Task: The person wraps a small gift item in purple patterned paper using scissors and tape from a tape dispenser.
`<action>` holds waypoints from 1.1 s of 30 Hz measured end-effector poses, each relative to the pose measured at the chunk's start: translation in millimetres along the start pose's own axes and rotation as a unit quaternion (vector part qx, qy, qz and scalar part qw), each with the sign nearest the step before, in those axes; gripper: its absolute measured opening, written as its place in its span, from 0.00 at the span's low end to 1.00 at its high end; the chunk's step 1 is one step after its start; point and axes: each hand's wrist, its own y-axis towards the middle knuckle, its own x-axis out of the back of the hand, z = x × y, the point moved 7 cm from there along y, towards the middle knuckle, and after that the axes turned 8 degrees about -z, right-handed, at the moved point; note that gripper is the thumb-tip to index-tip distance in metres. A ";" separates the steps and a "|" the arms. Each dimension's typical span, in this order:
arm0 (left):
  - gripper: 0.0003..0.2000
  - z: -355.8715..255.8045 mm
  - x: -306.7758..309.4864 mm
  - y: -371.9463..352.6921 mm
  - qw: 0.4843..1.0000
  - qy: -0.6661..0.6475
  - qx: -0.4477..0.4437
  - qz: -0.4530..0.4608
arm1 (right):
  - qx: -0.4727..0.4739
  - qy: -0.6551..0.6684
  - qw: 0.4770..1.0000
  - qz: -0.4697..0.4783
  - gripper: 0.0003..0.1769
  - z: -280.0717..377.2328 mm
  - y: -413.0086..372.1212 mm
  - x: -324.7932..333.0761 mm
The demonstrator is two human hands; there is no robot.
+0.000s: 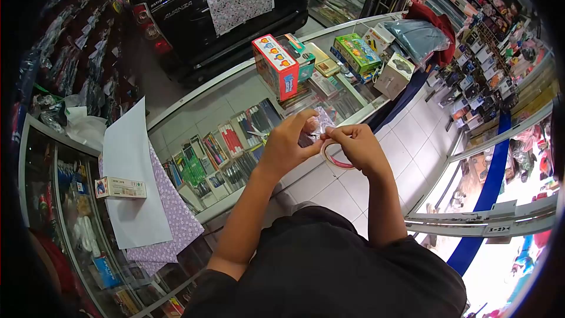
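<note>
Tape roll (336, 165) is hanging just off the near edge of the glass counter (194, 115). Your right hand (360, 148) is gripping it, fingers curled shut on its rim. Your left hand (287, 141) is pinching the loose end, thumb and forefinger closed. Pulling crookedly is probably risking a tear or the end sticking back. The ring's open face is pointing roughly up at you, and its short strip is running leftward between your hands.
</note>
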 end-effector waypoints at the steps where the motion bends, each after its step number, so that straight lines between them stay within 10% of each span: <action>1: 0.28 1.1 -0.2 0.1 1.000 0.000 -0.001 0.000 | 0.016 0.002 1.000 0.004 0.16 -1.1 2.4 -0.6; 33: 0.28 2.8 -1.2 6.2 0.999 0.014 -0.004 0.029 | 0.021 -0.012 0.999 0.049 0.17 43.2 1.1 14.7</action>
